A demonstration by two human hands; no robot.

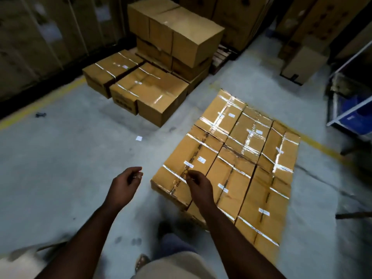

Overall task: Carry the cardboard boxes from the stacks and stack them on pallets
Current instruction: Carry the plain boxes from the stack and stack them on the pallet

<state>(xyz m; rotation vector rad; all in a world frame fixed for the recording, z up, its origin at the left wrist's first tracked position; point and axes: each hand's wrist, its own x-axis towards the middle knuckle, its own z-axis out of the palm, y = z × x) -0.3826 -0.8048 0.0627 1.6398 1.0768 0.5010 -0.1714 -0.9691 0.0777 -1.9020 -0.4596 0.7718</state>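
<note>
Nearest me, at 6 o'clock, I see both bare forearms reaching forward over the grey concrete floor (66, 164). My left hand (125, 181) hangs over bare floor with its fingers loosely curled, holding nothing. My right hand (198, 184) hovers above the near left corner of the flat layer of boxes (237, 168), fingers also loosely curled and holding nothing; I cannot tell whether it touches the cardboard.

That layer spreads from 5 toward 2 o'clock: taped cardboard boxes packed edge to edge, each with shiny tape strips and small white labels. Whatever carries them is hidden beneath.

A small white scrap (138, 138) lies on the floor at about 11 o'clock from my left hand.

Farther off, at 12 o'clock, stands the box stack (175, 35), several tiers high, with two low boxes (141, 89) just beside its front. A wooden pallet (221, 57) peeks out at its right edge. A yellow floor line (40, 103) runs at 10 o'clock.
</note>
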